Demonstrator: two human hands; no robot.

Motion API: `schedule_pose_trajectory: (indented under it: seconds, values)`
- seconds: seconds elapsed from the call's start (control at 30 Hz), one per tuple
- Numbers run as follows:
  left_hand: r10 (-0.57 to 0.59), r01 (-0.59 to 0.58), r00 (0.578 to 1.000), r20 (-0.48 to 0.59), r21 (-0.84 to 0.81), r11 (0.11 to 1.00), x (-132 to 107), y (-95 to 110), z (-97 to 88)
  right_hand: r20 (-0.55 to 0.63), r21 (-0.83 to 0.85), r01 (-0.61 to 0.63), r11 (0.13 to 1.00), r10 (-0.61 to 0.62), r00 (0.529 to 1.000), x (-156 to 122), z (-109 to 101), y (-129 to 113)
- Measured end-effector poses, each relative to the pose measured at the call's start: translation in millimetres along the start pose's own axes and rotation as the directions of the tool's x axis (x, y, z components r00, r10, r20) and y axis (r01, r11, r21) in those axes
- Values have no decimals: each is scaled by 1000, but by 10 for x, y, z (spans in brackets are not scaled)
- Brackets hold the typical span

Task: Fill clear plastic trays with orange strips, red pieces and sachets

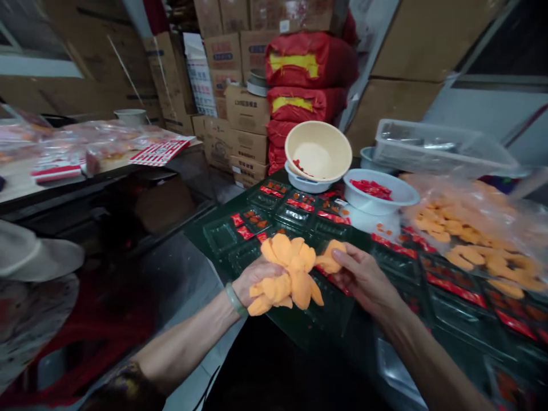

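Observation:
My left hand [259, 279], with a pale green bangle [235, 299] on its wrist, grips a bunch of soft orange food pieces [289, 274]. My right hand [363, 279] pinches another orange piece [330, 257] at the edge of that bunch. Both hands are above black plastic trays [295, 217] divided into compartments, many holding red packets and small orange-red bits. More orange pieces [471, 240] lie in a transparent plastic bag to the right.
A white bowl of red pieces [379, 194] and a cream bowl [319, 151] stacked on a white bowl stand beyond the trays. Behind them are a plastic crate [440, 148], red sacks [310, 74] and cardboard boxes [246, 108]. Another person's cap [34, 251] shows at left, near a table of packaged goods [107, 151].

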State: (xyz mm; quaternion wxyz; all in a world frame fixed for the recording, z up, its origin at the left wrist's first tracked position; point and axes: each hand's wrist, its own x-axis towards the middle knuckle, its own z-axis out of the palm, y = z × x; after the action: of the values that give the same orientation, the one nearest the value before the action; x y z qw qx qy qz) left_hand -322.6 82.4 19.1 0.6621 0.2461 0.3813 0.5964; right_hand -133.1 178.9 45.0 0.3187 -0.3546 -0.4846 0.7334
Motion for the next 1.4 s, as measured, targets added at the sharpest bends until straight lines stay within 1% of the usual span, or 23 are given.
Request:
schedule_pose_trajectory:
  seconds: [0.07,0.13,0.2,0.3,0.4,0.43,0.5,0.6,0.73,0.83,0.9,1.0,1.03,1.07,1.1,1.13,1.17,1.2,1.23,1.27,1.3,1.33,1.4]
  values:
    - [30,-33,996,-79,-31,999,-66,65,-168,-57,10,24,1000,-24,998,127,21,-71]
    - [35,-42,992,-121,-58,997,-131,118,-307,-69,23,31,999,-29,997,337,41,-138]
    - [36,-49,988,-152,-81,995,-195,151,-409,-2,-3,4,1000,-4,1000,634,100,-187]
    - [32,-56,980,-196,-115,992,-279,174,-495,150,-86,-4,996,17,989,1175,291,-211]
    - [6,-41,978,-206,-164,986,-320,190,-534,215,-195,63,979,-19,976,1693,531,-168]
    - [0,-37,980,-199,-179,983,-320,197,-544,207,-289,102,952,-42,977,1844,604,-143]
    - [7,-45,983,-182,-201,979,-304,211,-562,176,-545,190,817,-111,978,2115,725,-88]
    - [42,-74,991,-131,-244,967,-255,221,-587,185,-802,274,531,-216,959,2464,876,-27]
    - [45,-75,994,-103,-306,949,-198,221,-607,345,-877,408,255,-259,902,2818,1121,11]
    - [28,-78,987,-160,-313,946,-171,242,-625,490,-862,505,44,-180,853,2993,1328,99]
    - [37,-100,978,-207,-303,948,-153,265,-651,551,-834,550,-44,-94,829,3067,1432,200]
    - [70,-155,955,-289,-284,946,-119,299,-710,590,-803,585,-116,-8,807,3049,1489,313]
    - [76,-168,948,-310,-281,945,-107,312,-729,596,-800,589,-112,-37,802,2983,1483,312]
    - [77,-174,942,-326,-281,944,-95,325,-744,594,-805,589,-73,-102,798,2880,1467,284]
    - [74,-177,938,-339,-284,942,-84,338,-754,582,-806,592,13,-168,796,2736,1444,231]
    - [74,-180,936,-345,-285,942,-74,350,-758,563,-792,595,140,-211,799,2555,1418,157]
    - [76,-181,936,-343,-286,941,-64,359,-757,539,-756,581,300,-217,814,2346,1390,71]
    - [80,-182,938,-337,-283,942,-54,364,-751,573,-698,545,464,-94,814,2121,1363,-17]
    - [90,-187,940,-330,-275,943,-45,363,-741,618,-661,480,577,56,784,1894,1338,-97]
    - [100,-191,942,-321,-266,945,-35,355,-730,636,-646,423,636,142,759,1682,1316,-162]
    - [109,-193,945,-309,-256,947,-26,341,-717,644,-629,390,673,170,746,1497,1296,-208]
    - [116,-193,948,-296,-248,949,-16,323,-706,640,-619,358,698,184,746,1349,1274,-237]
    - [117,-187,955,-273,-246,951,3,282,-687,598,-599,293,746,172,783,1169,1215,-256]
